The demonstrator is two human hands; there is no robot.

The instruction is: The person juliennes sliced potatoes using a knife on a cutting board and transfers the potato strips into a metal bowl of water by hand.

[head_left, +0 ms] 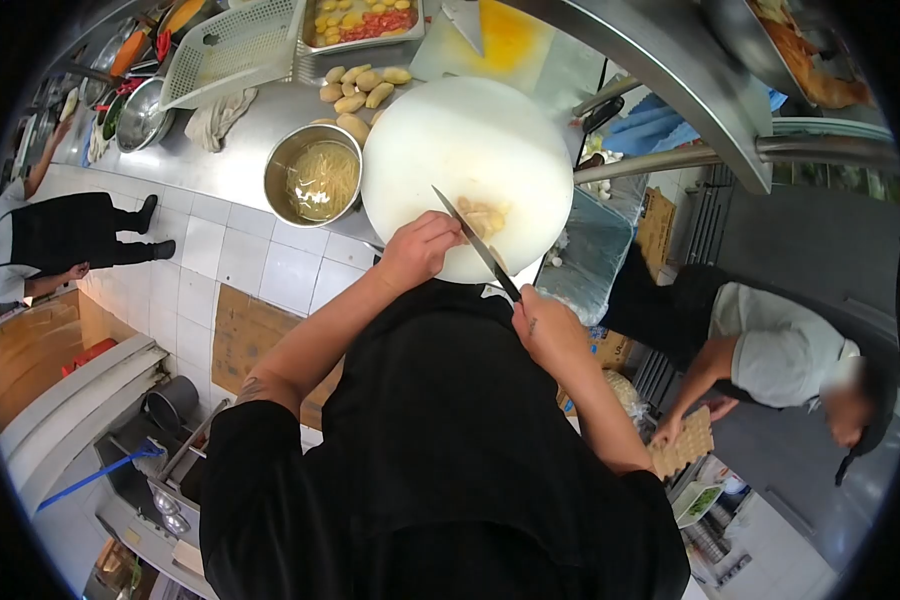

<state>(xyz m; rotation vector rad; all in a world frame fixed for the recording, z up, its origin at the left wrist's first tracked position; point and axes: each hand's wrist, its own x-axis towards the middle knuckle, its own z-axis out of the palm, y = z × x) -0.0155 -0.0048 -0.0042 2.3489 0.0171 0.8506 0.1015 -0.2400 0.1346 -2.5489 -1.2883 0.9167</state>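
My right hand (553,328) is closed around the handle of a kitchen knife (480,243), whose long blade slants up and left over a round white cutting board (470,130). My left hand (422,247) rests at the near left edge of the board with its fingers bunched together beside the blade; what they hold, if anything, is hidden. Small pale yellow cut pieces (486,215) lie on the board just beyond the knife. Left of the board stands a round metal pot (271,185) with pale thin shreds (324,180) in liquid.
Behind the pot are several potatoes (353,103), a folded cloth (220,118), a white basket (235,55) and a food tray (362,40). Another knife (464,27) lies on a yellow-stained board (515,45). One co-worker (65,235) stands left; another (770,345) at right holds an egg tray (685,445).
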